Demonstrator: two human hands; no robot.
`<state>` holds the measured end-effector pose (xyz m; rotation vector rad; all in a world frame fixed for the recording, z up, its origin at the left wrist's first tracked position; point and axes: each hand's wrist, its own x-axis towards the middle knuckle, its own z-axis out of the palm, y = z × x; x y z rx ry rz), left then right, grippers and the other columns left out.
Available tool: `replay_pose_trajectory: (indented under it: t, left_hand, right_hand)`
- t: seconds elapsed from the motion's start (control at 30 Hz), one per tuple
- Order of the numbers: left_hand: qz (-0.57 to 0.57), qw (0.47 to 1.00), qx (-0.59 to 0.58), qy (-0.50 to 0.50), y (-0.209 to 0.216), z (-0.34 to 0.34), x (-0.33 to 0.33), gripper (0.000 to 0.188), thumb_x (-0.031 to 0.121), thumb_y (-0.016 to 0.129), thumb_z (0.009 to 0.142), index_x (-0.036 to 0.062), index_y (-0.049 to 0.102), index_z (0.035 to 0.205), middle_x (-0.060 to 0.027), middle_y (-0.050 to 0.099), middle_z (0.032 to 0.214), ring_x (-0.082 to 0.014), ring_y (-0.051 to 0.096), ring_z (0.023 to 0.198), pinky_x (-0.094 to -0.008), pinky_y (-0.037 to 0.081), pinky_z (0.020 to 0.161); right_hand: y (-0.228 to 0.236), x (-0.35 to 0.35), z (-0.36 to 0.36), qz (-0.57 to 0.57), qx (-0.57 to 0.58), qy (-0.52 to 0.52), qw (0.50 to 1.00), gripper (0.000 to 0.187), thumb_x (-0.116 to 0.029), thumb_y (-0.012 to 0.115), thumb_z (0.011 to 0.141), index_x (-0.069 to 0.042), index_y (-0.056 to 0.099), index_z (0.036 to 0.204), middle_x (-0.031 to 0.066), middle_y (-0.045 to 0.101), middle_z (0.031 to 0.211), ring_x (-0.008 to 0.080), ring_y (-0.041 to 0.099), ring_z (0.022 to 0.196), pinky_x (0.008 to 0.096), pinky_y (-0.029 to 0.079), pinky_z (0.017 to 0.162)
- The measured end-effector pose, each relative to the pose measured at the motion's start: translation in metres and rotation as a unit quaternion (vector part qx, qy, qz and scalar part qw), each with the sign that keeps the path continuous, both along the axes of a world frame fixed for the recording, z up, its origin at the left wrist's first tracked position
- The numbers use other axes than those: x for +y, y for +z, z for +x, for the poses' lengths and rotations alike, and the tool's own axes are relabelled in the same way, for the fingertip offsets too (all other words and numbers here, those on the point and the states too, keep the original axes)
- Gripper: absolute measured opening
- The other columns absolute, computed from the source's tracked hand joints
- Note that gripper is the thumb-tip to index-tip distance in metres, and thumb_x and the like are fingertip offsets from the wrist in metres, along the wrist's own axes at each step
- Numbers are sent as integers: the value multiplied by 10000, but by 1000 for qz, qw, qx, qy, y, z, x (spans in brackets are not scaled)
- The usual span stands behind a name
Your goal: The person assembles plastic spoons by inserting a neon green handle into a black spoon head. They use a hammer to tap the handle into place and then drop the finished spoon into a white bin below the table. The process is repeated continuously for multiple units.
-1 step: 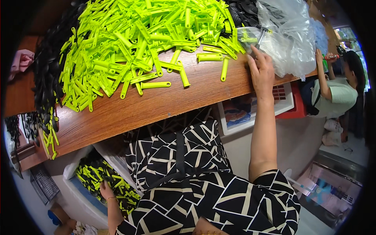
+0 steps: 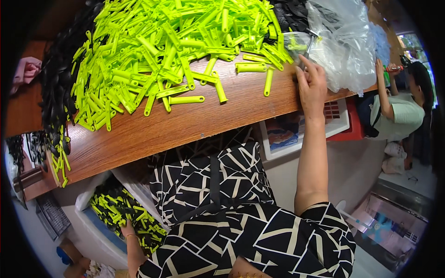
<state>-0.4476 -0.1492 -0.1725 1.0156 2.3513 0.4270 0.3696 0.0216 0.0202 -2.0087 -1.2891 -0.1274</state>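
Note:
My right hand point(image 2: 312, 88) is at the table's right part, thumb and forefinger closed round the dark handle of a small hammer-like tool point(image 2: 309, 41) with a metal head. Beside it lies a clear plastic bag point(image 2: 343, 51). Low on the left, my left hand point(image 2: 126, 230) reaches among black and yellow-green pieces point(image 2: 111, 208) in a white-lined box point(image 2: 85, 222); its fingers are partly hidden there. A large heap of yellow-green plastic handles point(image 2: 153, 55) covers much of the table, with a few loose ones point(image 2: 268, 82) near my right hand.
Black strap-like parts point(image 2: 58, 69) are piled along the left end of the wooden table point(image 2: 185, 120). More black parts point(image 2: 292, 16) lie behind the clear bag. A white tray point(image 2: 273, 150) stands below the table edge. Another person point(image 2: 398, 99) works at the far right.
My left hand has shifted slightly down and right among the pieces in the box. My right hand stays by the tool; the whole view has shifted slightly.

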Motion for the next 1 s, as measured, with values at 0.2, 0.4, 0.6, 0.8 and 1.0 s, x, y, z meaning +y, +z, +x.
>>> replay_pose_trajectory:
  t: [0.2, 0.4, 0.6, 0.8, 1.0]
  left_hand:
    - [118, 964, -108, 212, 27, -66, 20, 407, 216, 662, 964, -49, 613, 1269, -159, 660, 1251, -252, 646, 1063, -360, 502, 935]
    - [437, 862, 252, -54, 155, 16, 254, 446, 173, 677, 940, -54, 592, 1314, -216, 567, 1355, -343, 563, 1225, -423, 410, 1079]
    - [369, 790, 267, -411, 224, 166, 403, 337, 266, 705, 886, 119, 690, 1189, -78, 649, 1254, -328, 564, 1233, -469, 369, 1087]
    - [178, 888, 296, -303, 219, 216, 455, 405, 411, 749, 822, 230, 713, 1183, -23, 707, 1119, -276, 599, 1125, -453, 382, 1002]
    - [90, 917, 281, -268, 225, 214, 475, 423, 516, 754, 766, 251, 775, 1094, 28, 761, 1026, -232, 665, 1089, -441, 426, 929]
  right_hand:
    - [11, -9, -41, -59, -148, 110, 981, 239, -244, 775, 841, -119, 715, 1036, 79, 670, 967, 269, 623, 938, 406, 440, 855]
    - [19, 1, -60, -119, -151, 93, 977, 217, -229, 729, 881, -85, 693, 1040, 68, 681, 1023, 276, 614, 987, 418, 426, 861]
    - [23, 8, -54, -154, -132, 129, 971, 182, -140, 689, 901, -54, 663, 1060, 109, 668, 1030, 315, 602, 1020, 451, 434, 866]
    - [26, 11, -57, -173, -61, 153, 971, 210, -51, 676, 894, -28, 634, 1099, 144, 656, 1000, 342, 611, 975, 446, 453, 837]
    - [8, 6, -61, -62, -78, 175, 980, 206, -35, 696, 893, -51, 686, 1098, 132, 644, 998, 307, 615, 981, 409, 460, 887]
